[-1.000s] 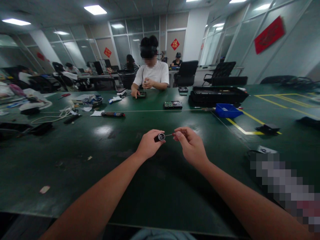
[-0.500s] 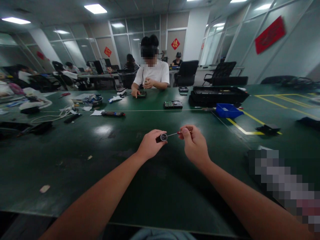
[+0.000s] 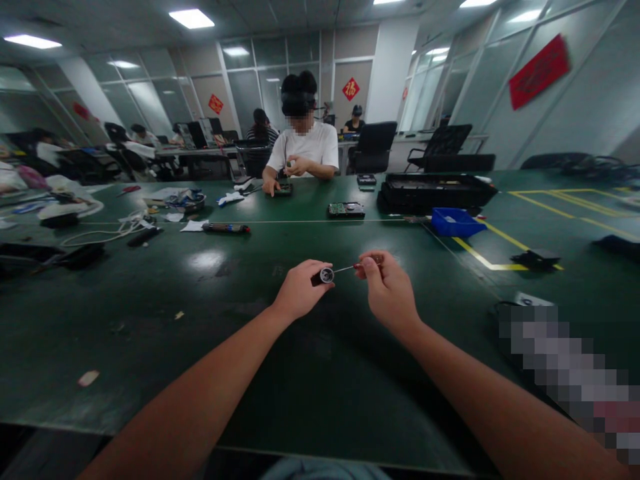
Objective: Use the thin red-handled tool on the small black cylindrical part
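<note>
Head view has the left hand (image 3: 300,290) wrapped around a short black cylinder (image 3: 327,275), its ringed end facing the wearer, while the right hand (image 3: 390,287) grips a thin screwdriver (image 3: 344,269) by its reddish handle, the shaft pointing left at that end. Whether the tip is inside the rim or just at it cannot be told. Working well here probably means lining the shaft up with the cylinder rather than letting it come in slantwise, bracing the left wrist on the table (image 3: 240,400), and using light pressure so the tip does not slip toward the left fingers. Those fingers hide most of the cylinder's body, which likely makes the angle harder to judge. Beyond the hands lie a dark pen-shaped tool (image 3: 226,229) on the left, a hard drive (image 3: 347,210) ahead, and a blue tray (image 3: 463,230) before a long black case (image 3: 430,201) to the right. Across the table a co-worker (image 3: 303,150) bends over a small dark part (image 3: 286,190).
</note>
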{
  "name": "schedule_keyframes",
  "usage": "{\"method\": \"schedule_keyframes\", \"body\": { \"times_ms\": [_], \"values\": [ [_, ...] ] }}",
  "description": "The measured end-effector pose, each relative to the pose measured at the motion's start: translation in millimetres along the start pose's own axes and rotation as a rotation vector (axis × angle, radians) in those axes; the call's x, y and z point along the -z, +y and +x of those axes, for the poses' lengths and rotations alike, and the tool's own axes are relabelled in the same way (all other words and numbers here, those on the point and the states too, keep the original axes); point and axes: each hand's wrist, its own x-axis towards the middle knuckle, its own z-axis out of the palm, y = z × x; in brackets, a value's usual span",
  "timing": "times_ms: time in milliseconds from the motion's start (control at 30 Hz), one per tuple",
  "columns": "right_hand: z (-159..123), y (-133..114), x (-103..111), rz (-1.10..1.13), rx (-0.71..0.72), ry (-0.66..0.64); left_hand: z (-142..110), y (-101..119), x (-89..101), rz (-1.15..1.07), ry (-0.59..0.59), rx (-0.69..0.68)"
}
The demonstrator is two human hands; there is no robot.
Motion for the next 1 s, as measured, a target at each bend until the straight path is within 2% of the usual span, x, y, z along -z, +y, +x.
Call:
{"method": "schedule_keyframes", "body": {
  "times_ms": [233,500,600,767,933,1000],
  "values": [
    [-1.3,3.0,-0.2,-0.027,0.039,-0.051,0.2,-1.6,-1.0,0.005,0.002,0.003],
    [-0.5,1.2,-0.2,-0.033,0.025,-0.031,-0.5,-2.2,-1.6,0.010,-0.006,0.001],
    [0.0,-0.2,2.2,-0.108,0.055,-0.066,-1.2,-2.3,-0.9,0.009,-0.017,0.004],
    [-1.0,2.1,4.8,-0.294,0.124,-0.012,-1.6,-2.4,-0.5,-0.005,-0.024,0.005],
    [-1.9,3.9,3.3,-0.322,0.155,-0.027,-1.6,-2.5,-1.6,-0.017,-0.013,0.005],
    [-2.3,1.8,3.2,-0.283,0.174,-0.074,-1.7,-2.6,-1.5,-0.013,-0.014,0.003]
  ]
}}
